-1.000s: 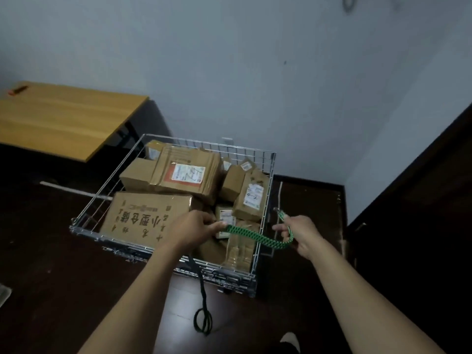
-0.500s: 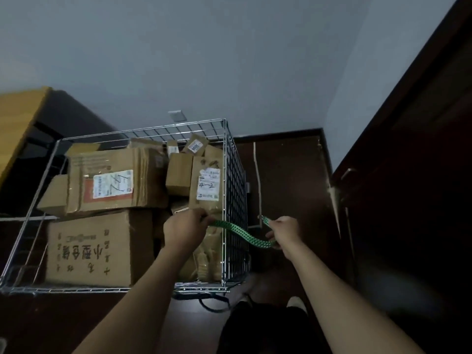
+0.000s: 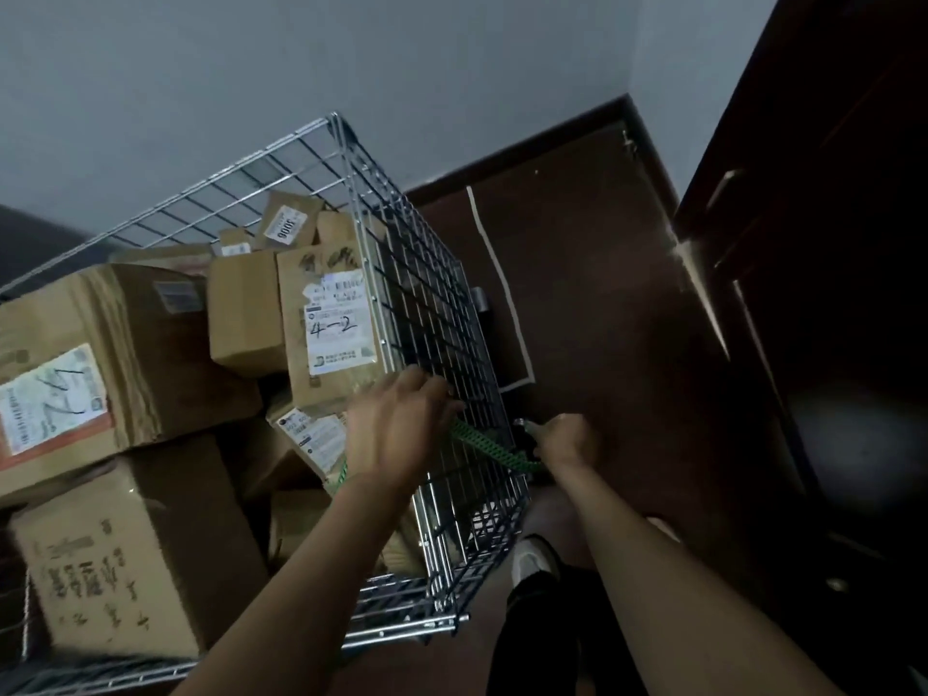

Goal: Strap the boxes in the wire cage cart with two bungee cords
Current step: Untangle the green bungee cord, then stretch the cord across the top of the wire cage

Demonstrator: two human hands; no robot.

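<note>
A wire cage cart (image 3: 442,313) stands on the dark floor, packed with several cardboard boxes (image 3: 150,535). A green bungee cord (image 3: 484,444) stretches across the cart's right wire wall. My left hand (image 3: 396,434) sits at the top rail of that wall and grips the cord's inner part. Outside the wall, my right hand (image 3: 565,439) holds the cord's far end, with its metal hook (image 3: 522,427) showing by the fingers. More green cord (image 3: 341,469) shows under my left wrist.
A grey wall runs behind the cart. A dark wooden cabinet (image 3: 828,293) stands close on the right. My shoe (image 3: 532,562) is on the floor beside the cart's near right corner. A pale strip (image 3: 502,288) lies on the floor beyond the cart.
The view has swung closer and over the cart's right side. Both hands moved to the right wire wall, still holding the green cord, and the right hand has dropped beside the wall.
</note>
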